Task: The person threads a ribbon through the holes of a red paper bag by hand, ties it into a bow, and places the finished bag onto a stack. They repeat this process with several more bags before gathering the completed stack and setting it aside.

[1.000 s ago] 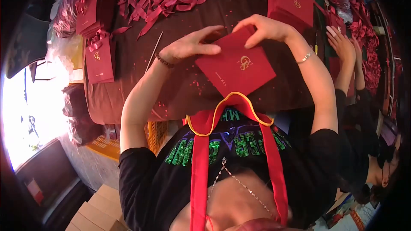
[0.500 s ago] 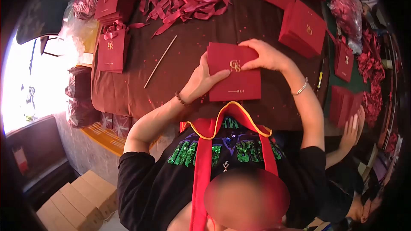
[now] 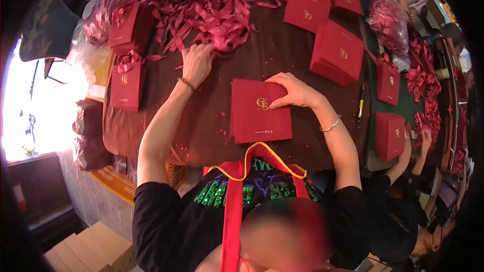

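Note:
My right hand (image 3: 294, 92) grips the top right of a red paper gift bag (image 3: 259, 121) with gold letters, thumb on the front. The bag lies flat at the table's near side, with a second red edge showing along its left. My left hand (image 3: 197, 63) reaches to the near edge of a heap of dark red ribbons (image 3: 217, 17). Its fingers are curled down at the ribbons, and the fingertips are partly hidden. To its left, a finished-looking bag with a ribbon bow (image 3: 126, 86) lies in front of another bag stack (image 3: 130, 27).
Stacks of red bags (image 3: 337, 53) lie at the right of the brown-covered table (image 3: 201, 143). A yellow-and-black pen (image 3: 360, 105) lies by its right edge. Co-workers' hands (image 3: 403, 153) touch bags on the green table beside it. Cardboard boxes (image 3: 96, 247) stand below left.
My left hand has let go of the bag and moved up to the ribbons. The right hand stays on the bag. The thin stick on the table is no longer visible. The view has shifted.

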The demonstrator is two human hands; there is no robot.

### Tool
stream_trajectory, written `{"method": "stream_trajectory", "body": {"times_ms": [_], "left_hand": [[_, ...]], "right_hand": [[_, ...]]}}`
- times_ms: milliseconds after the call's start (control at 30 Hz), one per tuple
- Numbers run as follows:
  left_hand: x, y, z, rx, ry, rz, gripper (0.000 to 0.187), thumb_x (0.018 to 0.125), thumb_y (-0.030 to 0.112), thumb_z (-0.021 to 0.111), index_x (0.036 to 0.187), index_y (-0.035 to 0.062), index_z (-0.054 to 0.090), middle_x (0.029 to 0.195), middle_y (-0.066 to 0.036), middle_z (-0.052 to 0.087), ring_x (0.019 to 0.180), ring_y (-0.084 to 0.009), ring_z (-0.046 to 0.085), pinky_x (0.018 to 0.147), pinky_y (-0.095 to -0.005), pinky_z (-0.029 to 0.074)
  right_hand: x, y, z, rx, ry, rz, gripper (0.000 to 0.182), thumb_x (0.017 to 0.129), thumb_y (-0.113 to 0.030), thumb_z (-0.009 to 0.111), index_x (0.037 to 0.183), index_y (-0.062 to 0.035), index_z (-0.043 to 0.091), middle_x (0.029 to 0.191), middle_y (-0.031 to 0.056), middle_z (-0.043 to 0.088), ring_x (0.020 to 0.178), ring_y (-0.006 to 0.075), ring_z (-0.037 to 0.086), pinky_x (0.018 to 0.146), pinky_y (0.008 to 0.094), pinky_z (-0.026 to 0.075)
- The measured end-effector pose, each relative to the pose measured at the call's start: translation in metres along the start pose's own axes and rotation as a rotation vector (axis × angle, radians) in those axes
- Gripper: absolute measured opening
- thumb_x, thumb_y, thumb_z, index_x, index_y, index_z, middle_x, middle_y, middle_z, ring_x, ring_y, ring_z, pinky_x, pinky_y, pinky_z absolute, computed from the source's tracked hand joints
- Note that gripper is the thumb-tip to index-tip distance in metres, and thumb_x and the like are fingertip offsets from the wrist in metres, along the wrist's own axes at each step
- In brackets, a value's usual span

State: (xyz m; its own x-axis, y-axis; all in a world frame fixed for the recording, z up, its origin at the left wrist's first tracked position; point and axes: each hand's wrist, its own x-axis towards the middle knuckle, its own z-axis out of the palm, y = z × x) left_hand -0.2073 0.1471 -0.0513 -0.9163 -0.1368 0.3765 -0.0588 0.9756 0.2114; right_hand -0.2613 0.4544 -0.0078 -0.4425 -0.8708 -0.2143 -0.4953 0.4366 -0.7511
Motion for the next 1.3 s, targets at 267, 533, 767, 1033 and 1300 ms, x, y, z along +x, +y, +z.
{"method": "stream_trajectory", "body": {"times_ms": [267,533,767,1033,1300], "left_hand": [[-0.027,-0.012,-0.04,-0.25,-0.181,0.092,0.029,0.085,0.011,0.053,0.114,0.0074,0.058,0.085,-0.013,0.064,0.079,-0.031,0.06,0.071,-0.0392,0.045],[-0.037,-0.005,-0.085,-1.338,-0.265,-0.626,0.017,0.092,0.014,0.052,0.101,0.0004,0.056,0.078,-0.002,0.061,0.072,-0.0094,0.058,0.065,-0.0216,0.045],[-0.041,0.039,-0.121,-1.358,-0.47,-0.316,0.017,0.09,0.009,0.054,0.103,-0.0009,0.06,0.081,-0.002,0.061,0.074,-0.009,0.057,0.066,-0.0221,0.045],[-0.064,0.053,-0.134,-0.88,-0.617,-0.023,0.027,0.087,0.008,0.056,0.113,0.002,0.056,0.079,-0.005,0.062,0.07,-0.0097,0.058,0.063,-0.0256,0.046],[-0.085,0.028,-0.118,-2.097,-0.272,-0.13,0.046,0.086,0.012,0.055,0.128,0.0031,0.036,0.061,-0.009,0.054,0.054,-0.0218,0.053,0.058,-0.0357,0.044]], "right_hand": [[0.004,-0.011,-0.013,-0.014,0.072,-0.063,0.067,0.073,-0.036,0.074,0.127,-0.0063,0.047,0.121,0.0132,0.051,0.112,0.0276,0.049,0.096,0.0338,0.038],[0.015,-0.063,0.009,-0.459,0.416,-0.252,0.044,0.08,-0.036,0.066,0.112,-0.007,0.059,0.111,0.0081,0.058,0.101,0.0213,0.055,0.085,0.0324,0.043],[0.038,-0.087,0.032,1.148,-0.026,0.04,0.036,0.092,-0.03,0.052,0.117,-0.0044,0.054,0.097,-0.0009,0.06,0.074,0.0045,0.054,0.063,0.0189,0.043],[0.051,-0.073,0.018,1.505,0.141,-0.071,0.022,0.091,-0.024,0.055,0.106,-0.0077,0.058,0.094,0.0019,0.061,0.075,0.0045,0.056,0.058,0.0201,0.043],[0.042,-0.03,0.004,1.445,0.31,-0.059,0.023,0.091,-0.021,0.055,0.106,-0.0042,0.058,0.097,0.0028,0.061,0.072,0.0088,0.058,0.058,0.0242,0.047]]}}
